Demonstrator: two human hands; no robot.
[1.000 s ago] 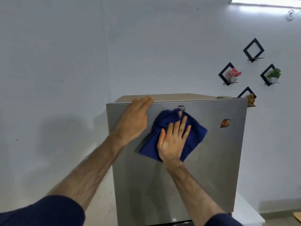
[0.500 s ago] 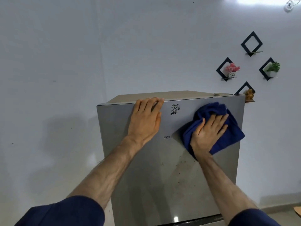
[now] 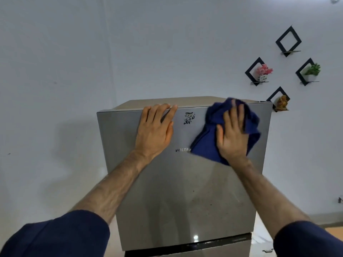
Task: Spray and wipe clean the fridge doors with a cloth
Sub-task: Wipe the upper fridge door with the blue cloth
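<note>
The grey upper fridge door [image 3: 181, 191] fills the centre of the view, with small dark specks low on it. A dark blue cloth [image 3: 206, 143] is pressed flat against the door's upper right area, reaching its top edge. My right hand [image 3: 232, 134] lies spread on the cloth and holds it to the door. My left hand [image 3: 156, 130] rests flat on the door's upper left, fingertips at the top edge, holding nothing. A black sticker [image 3: 189, 118] and a brand name sit between the hands. No spray bottle is in view.
White walls stand behind and to the left of the fridge. Black diamond wall shelves [image 3: 257, 71] hang at the right with a pink flower pot, a green plant [image 3: 312, 70] and a small figurine [image 3: 282, 103]. The lower door's top edge [image 3: 187, 250] shows below.
My right hand has swept the cloth from the door's upper middle to the right, then up to the top edge. The left hand has stayed near the top left.
</note>
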